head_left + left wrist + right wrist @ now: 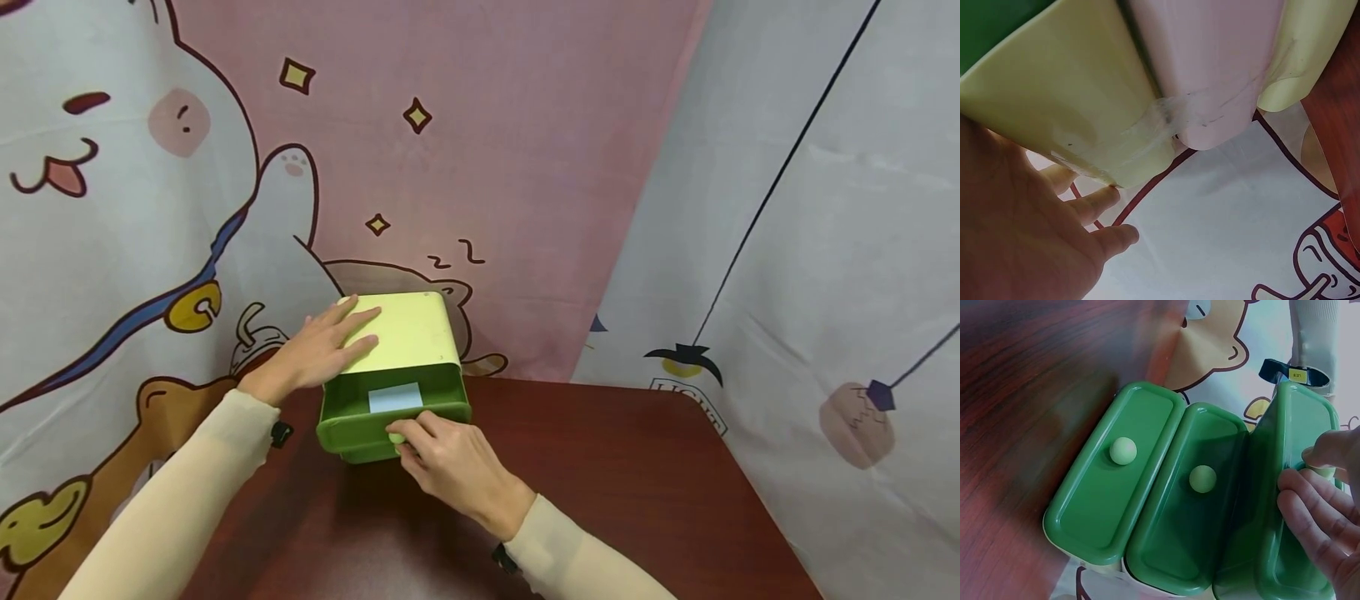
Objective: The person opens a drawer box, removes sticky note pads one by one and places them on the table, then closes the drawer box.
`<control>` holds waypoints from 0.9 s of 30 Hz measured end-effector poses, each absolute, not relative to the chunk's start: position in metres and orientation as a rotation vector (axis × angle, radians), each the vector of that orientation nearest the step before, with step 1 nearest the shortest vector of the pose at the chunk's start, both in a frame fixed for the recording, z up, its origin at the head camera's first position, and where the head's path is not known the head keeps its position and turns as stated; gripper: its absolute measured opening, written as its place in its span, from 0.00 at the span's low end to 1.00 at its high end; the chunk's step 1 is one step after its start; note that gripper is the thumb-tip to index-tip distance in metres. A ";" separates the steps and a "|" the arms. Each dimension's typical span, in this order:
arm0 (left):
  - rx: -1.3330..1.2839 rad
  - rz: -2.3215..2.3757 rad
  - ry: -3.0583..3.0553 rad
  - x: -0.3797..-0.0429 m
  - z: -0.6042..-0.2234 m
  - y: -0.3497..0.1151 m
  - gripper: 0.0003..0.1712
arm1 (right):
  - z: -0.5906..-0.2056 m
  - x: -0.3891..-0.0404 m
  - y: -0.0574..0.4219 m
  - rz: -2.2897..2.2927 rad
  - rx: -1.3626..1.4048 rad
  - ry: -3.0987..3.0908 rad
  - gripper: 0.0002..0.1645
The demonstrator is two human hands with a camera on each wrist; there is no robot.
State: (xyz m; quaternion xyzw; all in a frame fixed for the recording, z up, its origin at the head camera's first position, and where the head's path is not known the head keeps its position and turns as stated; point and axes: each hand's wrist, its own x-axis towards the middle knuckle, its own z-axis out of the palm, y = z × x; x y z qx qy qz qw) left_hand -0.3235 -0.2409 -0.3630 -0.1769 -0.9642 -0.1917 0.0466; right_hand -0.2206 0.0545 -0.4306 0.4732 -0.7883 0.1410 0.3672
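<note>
We locate the cabinet (408,329) on the brown table (600,475), with a patterned cloth (540,167) hanging behind it. We see the left hand (318,346) on the left side of the cabinet's yellow top, its fingers extended and spread, grasping nothing. We see the right hand (461,467) at the cabinet's front, thumb and fingers pinching the round knob (395,438) of the top drawer (352,433). We note that this drawer projects from the cabinet, exposing a pale card (395,398) inside. Beneath it, we find the middle drawer (1169,544) and bottom drawer (1094,506) seated in the cabinet.
</note>
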 end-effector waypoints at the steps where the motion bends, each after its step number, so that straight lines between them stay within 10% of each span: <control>1: -0.539 -0.582 -2.942 -0.323 -0.363 -0.241 0.43 | -0.431 -0.220 0.054 0.359 1.218 -2.026 0.18; 27: -0.538 -0.580 -2.934 -0.322 -0.365 -0.241 0.44 | -0.431 -0.213 0.059 0.307 1.255 -1.872 0.17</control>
